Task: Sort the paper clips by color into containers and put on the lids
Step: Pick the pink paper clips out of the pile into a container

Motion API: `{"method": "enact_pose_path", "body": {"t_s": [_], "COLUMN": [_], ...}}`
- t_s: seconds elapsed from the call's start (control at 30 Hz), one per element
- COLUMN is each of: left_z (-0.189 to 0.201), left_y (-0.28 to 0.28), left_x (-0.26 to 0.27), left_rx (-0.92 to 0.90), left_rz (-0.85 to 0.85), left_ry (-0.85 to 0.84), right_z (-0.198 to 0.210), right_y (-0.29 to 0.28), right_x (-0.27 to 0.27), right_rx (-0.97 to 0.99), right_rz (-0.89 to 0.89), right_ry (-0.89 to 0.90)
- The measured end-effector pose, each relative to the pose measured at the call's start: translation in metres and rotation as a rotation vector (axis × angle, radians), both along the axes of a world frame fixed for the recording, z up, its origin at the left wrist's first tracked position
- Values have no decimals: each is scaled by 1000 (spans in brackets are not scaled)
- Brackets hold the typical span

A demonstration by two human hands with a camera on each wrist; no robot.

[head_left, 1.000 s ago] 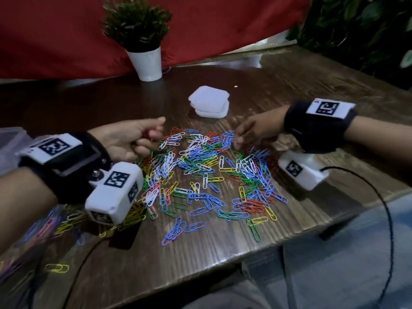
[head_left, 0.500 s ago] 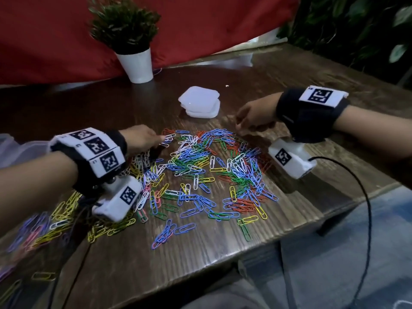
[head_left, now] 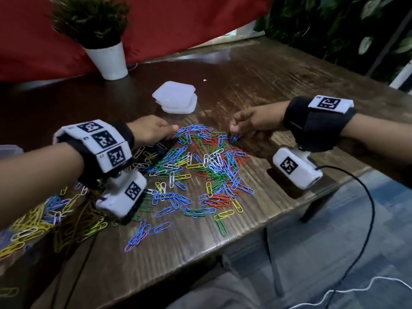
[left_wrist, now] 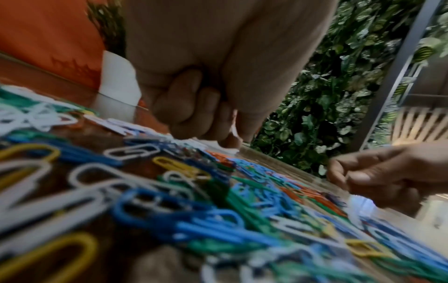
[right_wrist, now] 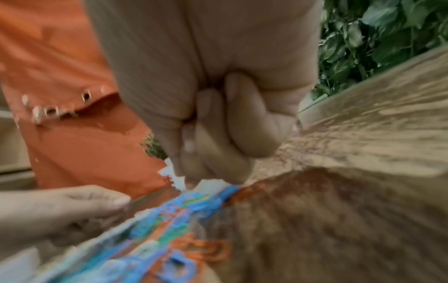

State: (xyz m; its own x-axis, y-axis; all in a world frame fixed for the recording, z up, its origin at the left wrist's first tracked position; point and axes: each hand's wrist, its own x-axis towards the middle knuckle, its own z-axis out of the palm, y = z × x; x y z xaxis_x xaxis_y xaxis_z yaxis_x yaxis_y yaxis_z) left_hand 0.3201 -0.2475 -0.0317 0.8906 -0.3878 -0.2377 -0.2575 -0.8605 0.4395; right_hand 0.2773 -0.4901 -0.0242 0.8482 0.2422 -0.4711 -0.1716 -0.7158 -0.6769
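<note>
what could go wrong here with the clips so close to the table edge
Loose blue paper clips lie near the table's front edge; the left wrist camera hanging low over the pile could sweep some off. The pile is tangled, so the right hand, fingers curled at blue clips, may lift other colours along.

Glossy coloured clips (head_left: 191,170) on a grained, faintly shiny wood table (head_left: 256,70); beyond the clips, translucent smooth plastic lids (head_left: 175,97); red cloth (head_left: 178,23) behind
</note>
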Motion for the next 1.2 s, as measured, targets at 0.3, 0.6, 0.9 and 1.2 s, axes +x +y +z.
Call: {"method": "enact_pose_path", "body": {"t_s": [0.3, 0.6, 0.9, 1.2], "left_z": [-12, -2, 52, 8], "left_y": [-20, -8, 104, 204], "left_x": [-34, -58, -102, -187], "left_rx": [64, -4, -273, -562], "left_rz": [-280, -266, 116, 510], "left_ry": [107, 40, 80, 135], "right_z": [2, -19, 15, 22], "right_y": [20, 53, 96, 218], "right_x": [-29, -91, -83, -70], "right_rx": [-128, -293, -269, -572], "right_rz": [98, 297, 326, 751], "right_ry": [-141, -221, -340, -415]}}
